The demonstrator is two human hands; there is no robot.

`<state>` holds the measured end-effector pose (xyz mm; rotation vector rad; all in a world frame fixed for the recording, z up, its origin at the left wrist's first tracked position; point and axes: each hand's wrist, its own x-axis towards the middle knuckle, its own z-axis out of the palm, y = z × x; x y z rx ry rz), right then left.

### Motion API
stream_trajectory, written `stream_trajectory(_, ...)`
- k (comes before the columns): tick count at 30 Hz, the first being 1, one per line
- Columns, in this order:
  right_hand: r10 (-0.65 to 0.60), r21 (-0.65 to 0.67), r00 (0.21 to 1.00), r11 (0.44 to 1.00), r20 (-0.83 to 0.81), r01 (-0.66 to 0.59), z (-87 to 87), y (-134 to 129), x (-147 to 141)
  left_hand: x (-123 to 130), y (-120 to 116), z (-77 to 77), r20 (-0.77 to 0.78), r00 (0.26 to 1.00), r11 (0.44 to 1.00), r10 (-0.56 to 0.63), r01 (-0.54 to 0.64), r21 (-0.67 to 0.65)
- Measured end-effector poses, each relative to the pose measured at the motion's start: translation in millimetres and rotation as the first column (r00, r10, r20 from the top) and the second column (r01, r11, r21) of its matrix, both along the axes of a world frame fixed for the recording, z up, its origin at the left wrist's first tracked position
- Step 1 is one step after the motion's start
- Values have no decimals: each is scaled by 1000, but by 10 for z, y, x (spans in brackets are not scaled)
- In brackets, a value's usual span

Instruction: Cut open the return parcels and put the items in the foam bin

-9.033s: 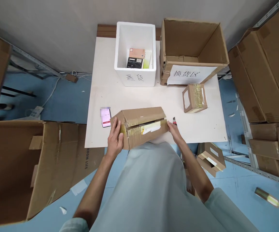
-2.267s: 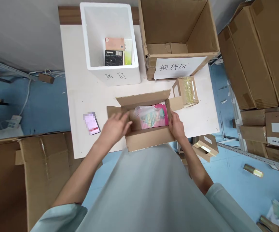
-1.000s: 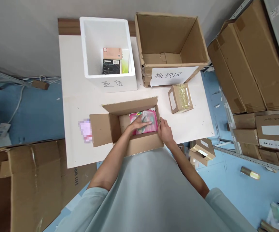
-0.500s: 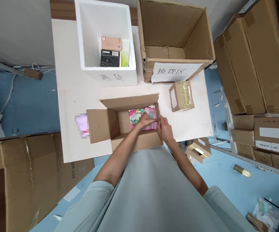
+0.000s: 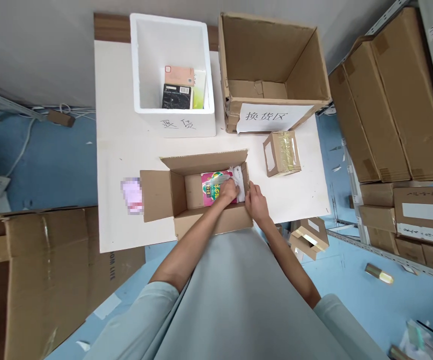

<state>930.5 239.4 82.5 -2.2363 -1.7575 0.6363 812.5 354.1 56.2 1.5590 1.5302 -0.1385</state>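
An opened cardboard box (image 5: 155, 196) lies on the white table near me, its flaps spread. Inside sits a pink package (image 5: 209, 189) with green and yellow print, and something clear and shiny, like plastic film, covers part of it. My left hand (image 5: 228, 191) reaches into the box with its fingers curled closed on the package's right part; the fingertips are hidden. A white patch (image 5: 238, 177) shows between that hand and the box's right wall. Outside, my right hand (image 5: 256, 201) grips the right end of the box by its edge.
Behind the box stand a white foam bin (image 5: 171, 122) with several small boxes inside and a large cardboard carton (image 5: 265, 55) with a paper label. A taped small carton (image 5: 282, 153) is at the right. A blurred pinkish item (image 5: 132, 196) lies left.
My left hand has curled its fingers in on the pink package, whose left print and a white patch at the right now show more. My right hand stays at the box edge. The view has shifted slightly.
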Motion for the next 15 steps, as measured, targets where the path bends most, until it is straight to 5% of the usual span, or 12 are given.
stream_trajectory(10,-52,137,985,988,-164,75,156,65,33,-935,97,555,80,991,985,107,-116,129)
stream_trajectory(13,-52,239,971,965,-233,109,267,151,-69,-1286,186,708,137,978,972,156,-177,156)
stream_trajectory(15,11,194,936,979,-352,62,297,241,-205,-1438,216,788,186,967,965,175,-205,161)
